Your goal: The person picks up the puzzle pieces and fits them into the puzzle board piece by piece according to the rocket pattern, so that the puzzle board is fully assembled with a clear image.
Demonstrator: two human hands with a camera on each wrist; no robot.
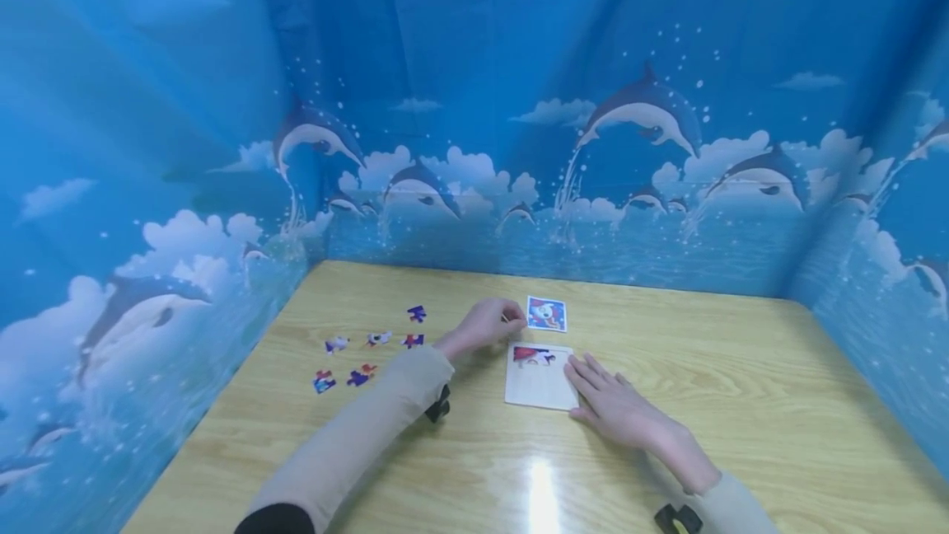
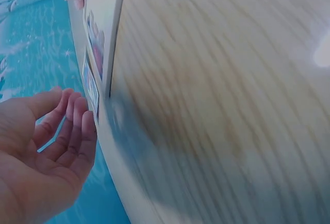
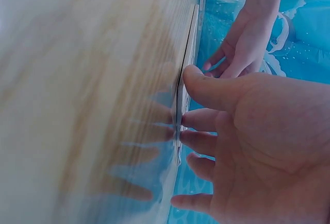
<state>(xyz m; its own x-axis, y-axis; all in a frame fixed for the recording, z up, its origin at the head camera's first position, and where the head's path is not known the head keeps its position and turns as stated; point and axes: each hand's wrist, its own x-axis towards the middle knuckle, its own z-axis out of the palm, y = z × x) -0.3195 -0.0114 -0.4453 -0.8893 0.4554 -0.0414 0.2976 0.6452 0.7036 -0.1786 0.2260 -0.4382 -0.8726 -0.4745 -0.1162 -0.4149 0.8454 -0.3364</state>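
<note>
A square white puzzle board lies on the table, its top left filled with red and white picture pieces. My right hand rests along the board's right edge with fingers extended and spread. Just beyond the board is a small square picture card with a white figure on blue and red. My left hand is beside the card's left edge. In the left wrist view, the left hand's fingers are loosely bent, thumb close to the index fingertip, and no object shows between them.
Several loose jigsaw pieces lie on the left of the table, among them a purple piece and a blue and red piece. A blue dolphin-print curtain surrounds the wooden table at the back and sides.
</note>
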